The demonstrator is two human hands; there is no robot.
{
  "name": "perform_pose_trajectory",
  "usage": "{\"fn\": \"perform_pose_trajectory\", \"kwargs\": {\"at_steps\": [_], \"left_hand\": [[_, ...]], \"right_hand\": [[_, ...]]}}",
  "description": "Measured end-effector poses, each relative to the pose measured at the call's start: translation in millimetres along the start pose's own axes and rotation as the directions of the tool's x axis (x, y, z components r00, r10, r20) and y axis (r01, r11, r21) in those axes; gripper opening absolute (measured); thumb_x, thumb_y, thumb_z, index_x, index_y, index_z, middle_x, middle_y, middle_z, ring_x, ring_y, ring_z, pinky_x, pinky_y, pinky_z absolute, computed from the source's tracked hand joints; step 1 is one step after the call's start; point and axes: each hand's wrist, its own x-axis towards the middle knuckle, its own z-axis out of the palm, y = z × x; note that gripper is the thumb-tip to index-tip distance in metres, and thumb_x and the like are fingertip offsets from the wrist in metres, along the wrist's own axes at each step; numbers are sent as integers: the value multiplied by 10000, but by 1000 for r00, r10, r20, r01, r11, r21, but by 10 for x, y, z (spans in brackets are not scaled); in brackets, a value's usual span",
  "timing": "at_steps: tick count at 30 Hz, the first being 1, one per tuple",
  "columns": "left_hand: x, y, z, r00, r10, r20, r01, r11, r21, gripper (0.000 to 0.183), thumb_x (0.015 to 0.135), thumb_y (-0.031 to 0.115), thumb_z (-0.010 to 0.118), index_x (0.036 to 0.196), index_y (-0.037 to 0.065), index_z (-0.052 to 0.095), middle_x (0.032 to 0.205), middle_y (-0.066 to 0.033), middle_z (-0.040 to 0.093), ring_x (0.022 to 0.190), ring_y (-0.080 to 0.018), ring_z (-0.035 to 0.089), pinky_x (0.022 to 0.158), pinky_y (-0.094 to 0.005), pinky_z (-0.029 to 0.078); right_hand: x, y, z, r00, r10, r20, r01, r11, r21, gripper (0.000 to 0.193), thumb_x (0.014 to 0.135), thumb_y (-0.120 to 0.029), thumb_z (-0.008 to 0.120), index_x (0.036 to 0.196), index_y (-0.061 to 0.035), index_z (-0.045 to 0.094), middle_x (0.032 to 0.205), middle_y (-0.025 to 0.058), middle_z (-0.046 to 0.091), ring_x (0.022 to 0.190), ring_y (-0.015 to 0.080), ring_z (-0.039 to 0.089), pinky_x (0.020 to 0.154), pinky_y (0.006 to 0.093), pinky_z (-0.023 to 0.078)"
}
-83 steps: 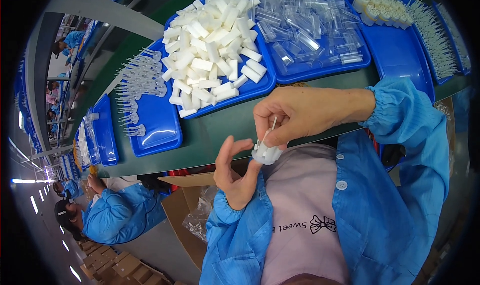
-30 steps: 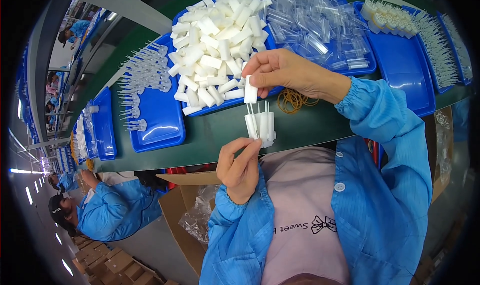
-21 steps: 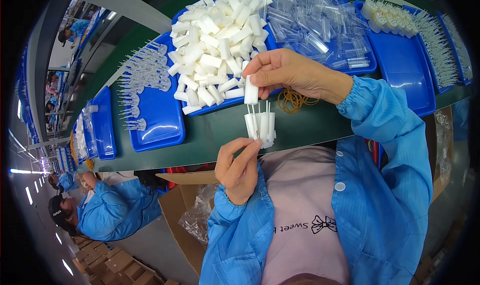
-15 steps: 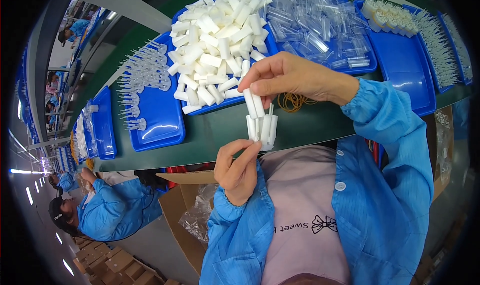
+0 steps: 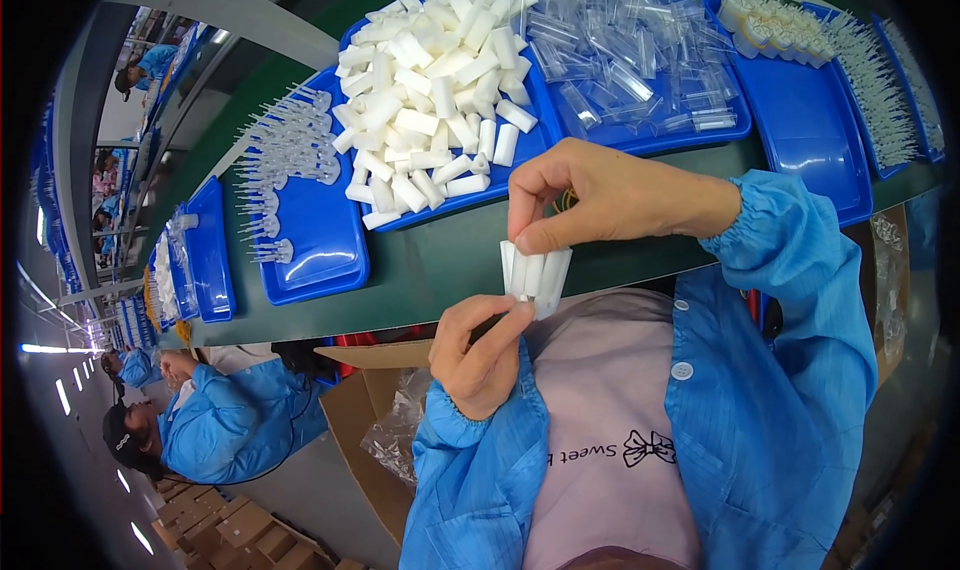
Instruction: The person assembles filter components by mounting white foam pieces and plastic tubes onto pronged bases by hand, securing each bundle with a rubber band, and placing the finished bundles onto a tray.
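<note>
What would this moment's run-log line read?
left hand: pinching base of white assembly | right hand: at its top, grip unclear | beyond: white blocks, clear pieces in blue trays

White assembly [image 5: 537,274] of close-set pieces, nearly upright

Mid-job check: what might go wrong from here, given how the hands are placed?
The white assembly is pinched low by the left hand, near the table edge; a slip could drop it. The right hand's fingertips, at its top, might push a part askew. The white blocks are heaped, so a bump could spill some.
</note>
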Motion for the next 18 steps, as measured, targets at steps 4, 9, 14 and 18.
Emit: {"fn": "perform_pose_trajectory", "kwargs": {"at_steps": [4, 9, 14, 18], "left_hand": [[-38, 24, 37, 997, 22, -74, -24, 1000, -17, 360, 622, -115, 755, 939, 43, 695, 888, -113, 627, 746, -225, 638, 635, -290, 521], [-102, 17, 52, 993, 10, -116, -25, 992, -127, 523, 670, -120, 777, 1113, 65, 569, 1002, -113, 502, 754, -216, 651, 627, -289, 543], [-106, 30, 67, 995, 16, -103, -29, 992, -123, 551, 669, -106, 786, 1133, 76, 551, 1020, -116, 495, 736, -216, 652, 627, -293, 546], [-92, 43, 75, 994, 16, -109, -30, 991, -133, 556, 667, -97, 794, 1135, 79, 550, 1021, -116, 493, 719, -209, 651, 622, -294, 544]], "right_hand": [[-95, -17, 65, 1000, -3, -25, 1, 997, -72, 171, 836, -197, 692, 833, -29, 666, 811, 4, 653, 771, 77, 549, 702, 242, 421], [-205, -32, 142, 993, -94, -78, 80, 983, -163, 149, 827, -184, 692, 825, -38, 664, 801, 3, 654, 779, 84, 558, 715, 255, 419], [-236, 22, 205, 967, -225, -120, 192, 952, -238, 154, 815, -175, 651, 765, -31, 626, 737, 9, 620, 729, 89, 567, 595, 275, 431], [-267, 46, 221, 962, -231, -145, 197, 957, -215, 146, 815, -170, 648, 767, -34, 624, 740, 13, 621, 735, 87, 568, 581, 280, 429]]}}
